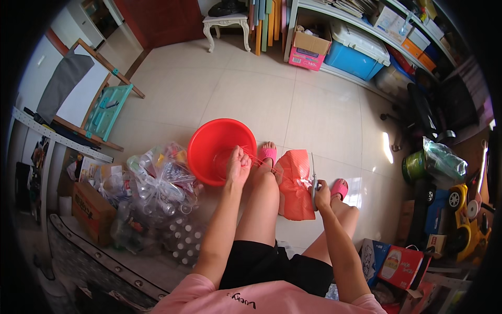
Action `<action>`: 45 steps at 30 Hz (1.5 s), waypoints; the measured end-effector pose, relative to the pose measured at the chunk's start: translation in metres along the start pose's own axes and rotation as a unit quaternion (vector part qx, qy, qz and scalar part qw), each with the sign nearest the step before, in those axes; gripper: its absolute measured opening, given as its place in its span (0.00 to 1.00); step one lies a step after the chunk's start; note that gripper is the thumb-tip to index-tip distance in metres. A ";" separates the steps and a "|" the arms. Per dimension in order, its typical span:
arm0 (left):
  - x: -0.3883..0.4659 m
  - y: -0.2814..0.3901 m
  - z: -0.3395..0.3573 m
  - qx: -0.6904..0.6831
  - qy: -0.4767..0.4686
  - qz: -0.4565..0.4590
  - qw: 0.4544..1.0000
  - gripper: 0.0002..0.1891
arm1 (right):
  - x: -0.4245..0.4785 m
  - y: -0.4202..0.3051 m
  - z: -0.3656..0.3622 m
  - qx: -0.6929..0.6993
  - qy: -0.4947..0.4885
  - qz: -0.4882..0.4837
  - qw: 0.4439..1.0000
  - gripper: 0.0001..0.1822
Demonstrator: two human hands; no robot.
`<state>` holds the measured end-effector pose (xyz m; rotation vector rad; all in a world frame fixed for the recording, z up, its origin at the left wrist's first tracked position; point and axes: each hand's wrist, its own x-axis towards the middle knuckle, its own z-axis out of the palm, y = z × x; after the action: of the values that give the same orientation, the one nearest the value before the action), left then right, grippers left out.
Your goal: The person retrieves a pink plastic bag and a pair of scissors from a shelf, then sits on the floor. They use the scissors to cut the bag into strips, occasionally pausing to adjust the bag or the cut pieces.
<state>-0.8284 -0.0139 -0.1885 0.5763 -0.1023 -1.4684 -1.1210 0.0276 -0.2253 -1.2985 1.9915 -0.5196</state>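
Note:
My left hand [240, 163] is closed on thin red strands, above the right side of a round red plastic basin [213, 145] on the floor. The strands stretch from my fist toward an orange-red woven bag [294, 184] between my lower legs. In my right hand [322, 194] is a pair of scissors [314, 184], held at the right edge of the bag with the blades pointing away from me. Whether the blades are parted is hard to tell. The inside of the basin is partly hidden by my left hand.
Clear bags of plastic bottles [164, 184] and a cardboard box [94, 212] lie at the left. An easel [106, 114] stands beyond them. Shelving with a blue storage bin [353, 55] is at the back right. Toy vehicles [462, 219] and boxes [400, 267] are at the right.

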 end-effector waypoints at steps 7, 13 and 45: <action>-0.023 -0.049 0.012 0.558 -0.076 0.103 0.820 0.14 | 0.000 0.002 -0.001 0.007 0.003 0.009 1.000 0.24; -0.049 -0.129 0.003 0.810 -0.107 0.084 0.571 0.23 | -0.001 -0.002 -0.003 -0.006 0.010 -0.004 1.000 0.24; 0.015 -0.086 -0.009 0.418 0.146 -0.134 0.887 0.13 | -0.007 -0.024 -0.011 0.067 0.011 -0.006 0.998 0.25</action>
<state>-0.9008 -0.0249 -0.2371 1.5598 -0.4459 -1.5508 -1.1121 0.0235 -0.1997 -1.2277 1.9322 -0.6633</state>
